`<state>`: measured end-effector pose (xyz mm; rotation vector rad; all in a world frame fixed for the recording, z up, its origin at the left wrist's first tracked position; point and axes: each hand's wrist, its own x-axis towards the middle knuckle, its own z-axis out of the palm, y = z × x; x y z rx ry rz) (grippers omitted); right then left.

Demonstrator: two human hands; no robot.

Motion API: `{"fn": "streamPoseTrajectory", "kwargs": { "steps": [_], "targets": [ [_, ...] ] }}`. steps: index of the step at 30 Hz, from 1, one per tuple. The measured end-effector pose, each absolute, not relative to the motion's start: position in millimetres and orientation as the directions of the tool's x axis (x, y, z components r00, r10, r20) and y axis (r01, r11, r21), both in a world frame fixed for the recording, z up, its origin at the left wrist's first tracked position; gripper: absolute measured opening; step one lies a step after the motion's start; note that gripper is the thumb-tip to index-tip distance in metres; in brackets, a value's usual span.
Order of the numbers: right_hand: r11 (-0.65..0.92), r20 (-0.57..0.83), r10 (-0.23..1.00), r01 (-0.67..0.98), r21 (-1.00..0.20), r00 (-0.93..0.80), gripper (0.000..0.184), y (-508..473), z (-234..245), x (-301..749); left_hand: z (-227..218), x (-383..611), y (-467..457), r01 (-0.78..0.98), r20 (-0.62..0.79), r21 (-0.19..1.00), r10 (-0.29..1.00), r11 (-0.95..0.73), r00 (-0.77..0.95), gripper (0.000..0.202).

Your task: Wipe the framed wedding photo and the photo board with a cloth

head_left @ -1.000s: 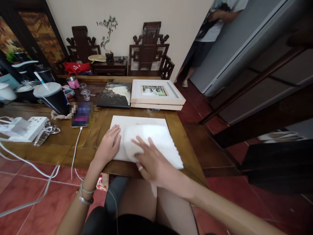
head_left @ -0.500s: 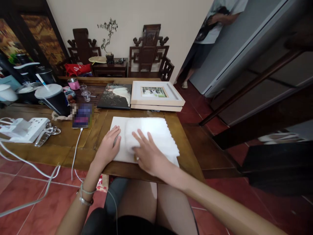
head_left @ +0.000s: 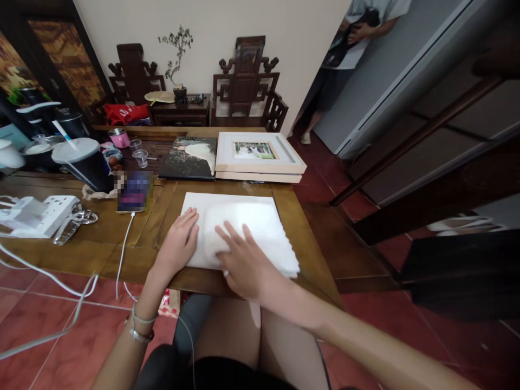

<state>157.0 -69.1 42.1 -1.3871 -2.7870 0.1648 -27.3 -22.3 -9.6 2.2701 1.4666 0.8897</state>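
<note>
A flat white panel (head_left: 195,203) lies on the wooden table (head_left: 101,244) in front of me, with a white cloth (head_left: 260,230) spread over its right part. My right hand (head_left: 241,260) lies flat on the cloth, fingers stretched out. Pressing flat on the panel's left edge is my left hand (head_left: 179,244), fingers together and extended. Beyond the panel a white picture frame (head_left: 260,157) and a dark photo print (head_left: 190,157) lie side by side.
A phone (head_left: 134,190) on a white cable, a white power strip (head_left: 40,214), scissors (head_left: 75,222), a lidded dark cup with a straw (head_left: 81,160) and small cups sit at the left. Carved chairs (head_left: 244,86) stand at the wall. Another person (head_left: 345,54) stands in the doorway.
My right hand has slid the cloth slightly back and forth over the panel, toward the near edge now. My left hand has stayed in place.
</note>
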Motion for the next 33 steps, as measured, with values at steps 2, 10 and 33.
{"fn": "streamPoseTrajectory", "kwargs": {
  "steps": [2, 10, 33],
  "targets": [
    [0.561, 0.004, 0.827, 0.825, -0.071, -0.562, 0.033, -44, 43, 154, -10, -27, -22, 0.704, 0.341, 0.560, 0.896, -0.437, 0.285, 0.042],
    [0.564, 0.088, 0.825, 0.825, -0.046, -0.559, 0.033, -23, 41, 125, 7, -28, -25, 0.564, 0.339, 0.748, 0.932, -0.350, 0.129, 0.048],
    [0.588, 0.002, 0.804, 0.795, -0.147, -0.594, 0.031, -6, 69, 151, -3, -26, -25, 0.701, 0.361, 0.569, 0.896, -0.431, 0.258, 0.039]
  ]
}}
